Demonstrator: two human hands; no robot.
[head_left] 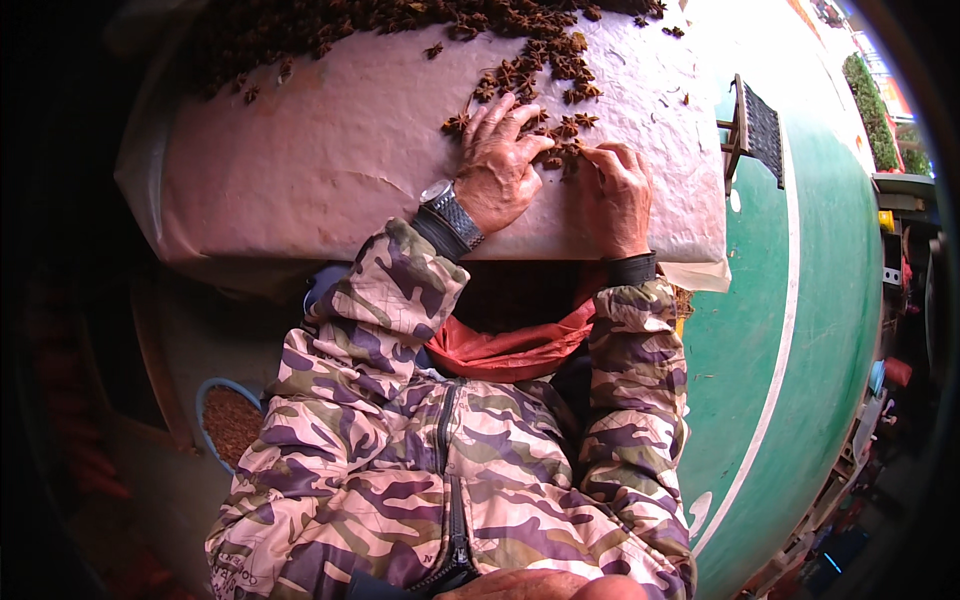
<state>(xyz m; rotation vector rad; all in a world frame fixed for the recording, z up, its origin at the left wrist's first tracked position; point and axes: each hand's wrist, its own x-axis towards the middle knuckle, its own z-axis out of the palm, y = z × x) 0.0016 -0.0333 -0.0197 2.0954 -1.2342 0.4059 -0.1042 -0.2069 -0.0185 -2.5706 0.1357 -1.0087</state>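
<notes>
Dark brown star anise (525, 70) trails down from a large heap (330, 25) across the pale sheet-covered table (300, 170). My left hand (497, 168), with a wristwatch (450, 213) above its cuff, rests over the near end of the trail. Its fingers are stretched out and apart, and the thumb tip touches the small cluster of pods (565, 150). On the right of that cluster is my right hand (622, 195), fingers curled and thumb and forefinger pinched together. Whatever lies between those fingertips is too small to make out.
A red plastic bag (510, 345) hangs open below the table's near edge. Down on the left stands a blue-rimmed basket (203, 405) of brown bits. A dark-topped stool or bench (762, 135) stands right of the table on green floor (830, 280).
</notes>
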